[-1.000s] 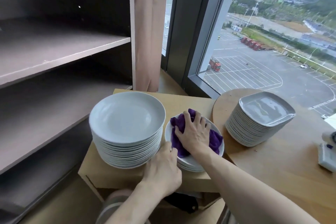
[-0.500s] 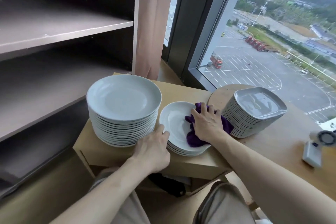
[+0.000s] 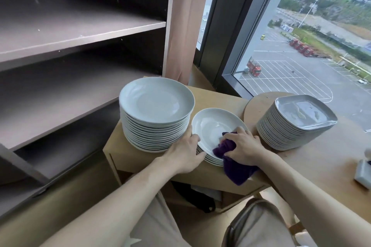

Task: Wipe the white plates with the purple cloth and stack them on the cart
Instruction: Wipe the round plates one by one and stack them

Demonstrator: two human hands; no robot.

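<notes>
A tall stack of round white plates (image 3: 156, 104) stands on the left of the wooden cart (image 3: 218, 96). Right of it sits a low stack of small white plates (image 3: 212, 126). My left hand (image 3: 184, 152) grips the near left rim of the top small plate. My right hand (image 3: 245, 146) is shut on the purple cloth (image 3: 234, 166), pressing it on that plate's near right edge; part of the cloth hangs over the cart's front. A stack of grey squarish plates (image 3: 295, 124) sits on the round wooden table at the right.
Dark empty shelves (image 3: 80, 32) fill the left. A large window (image 3: 301, 46) lies behind the cart. A small white device (image 3: 363, 172) rests at the table's right edge. My knees are below the cart's front.
My right hand has dragged the purple cloth from the plate's middle toward its near right edge, uncovering most of the plate. The left hand stays on the rim. The view has shifted.
</notes>
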